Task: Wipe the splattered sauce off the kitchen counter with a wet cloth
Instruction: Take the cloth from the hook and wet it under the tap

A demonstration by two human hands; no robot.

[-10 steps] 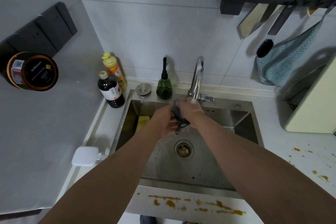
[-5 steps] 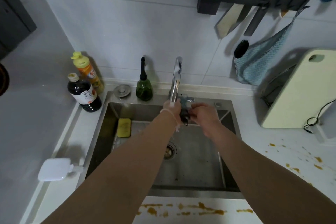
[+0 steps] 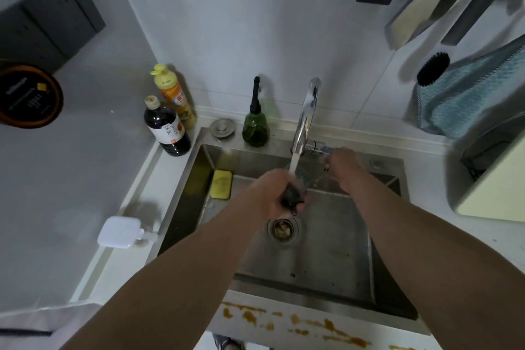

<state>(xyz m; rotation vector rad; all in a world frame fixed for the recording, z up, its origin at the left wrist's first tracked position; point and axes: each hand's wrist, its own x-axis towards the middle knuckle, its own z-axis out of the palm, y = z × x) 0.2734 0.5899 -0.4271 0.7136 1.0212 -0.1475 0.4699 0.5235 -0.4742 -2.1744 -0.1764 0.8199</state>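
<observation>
Wetting step: the left hand [image 3: 272, 193] grips the small dark bunched cloth [image 3: 292, 197] under the stream from the curved chrome tap [image 3: 306, 113], above the steel sink [image 3: 326, 250]. The right hand [image 3: 342, 162] reaches the tap lever; its grip cannot be told. Best practice is probably to soak evenly, then wring before tackling the orange sauce splatter [image 3: 312, 324] on the white worktop [image 3: 278, 329].

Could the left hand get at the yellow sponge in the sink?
Probably yes: the yellow sponge lies uncovered just beside the left hand, but that hand already grips the dark cloth.
</observation>
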